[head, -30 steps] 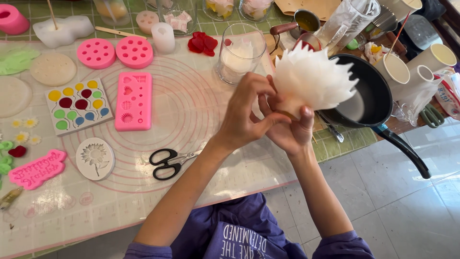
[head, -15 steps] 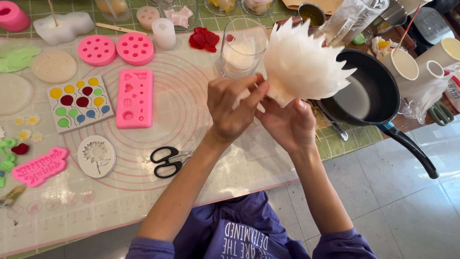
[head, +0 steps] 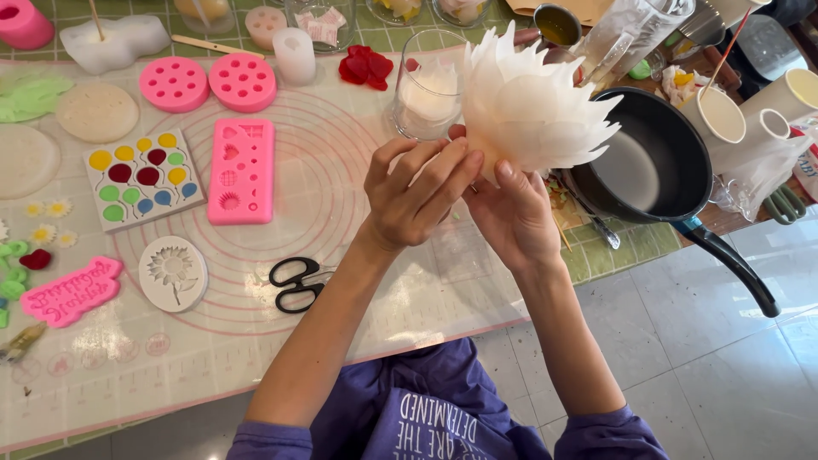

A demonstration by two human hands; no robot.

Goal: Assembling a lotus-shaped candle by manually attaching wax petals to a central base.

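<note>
table (head: 128,400): runs from the left edge to past the middle, its near edge slanting up to the right.
table cover: a translucent mat (head: 409,298) with pink printed rings and ruler marks lies over it; a green checked cloth (head: 596,255) shows at the far edge and the right end.
floor (head: 682,341): pale grey glossy tiles with thin darker joints, near and right of the table.
light: bright daylight; soft white glare patches on the floor tiles at the right and on the near left of the mat.
walls, windows: out of view.
</note>
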